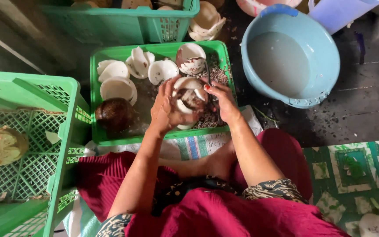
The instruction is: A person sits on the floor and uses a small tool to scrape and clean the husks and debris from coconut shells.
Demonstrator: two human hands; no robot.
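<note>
While the head camera is looking straight down, the left hand (165,109) is cupping a coconut piece (188,98) from the left, its fingers curling closed around the white rim so the piece is sitting between palm and fingertips. The right hand (222,101) is pressing against the piece's right side, fingers bent shut around a dark thin tool (208,74) whose tip is reaching over the brown patch. Both hands are hovering over the shallow green crate (110,140), where white coconut halves (119,87), a whole brown coconut (114,114) and dark shavings (218,77) are lying. A blue basin (325,52) of cloudy water is standing just beside the crate.
</note>
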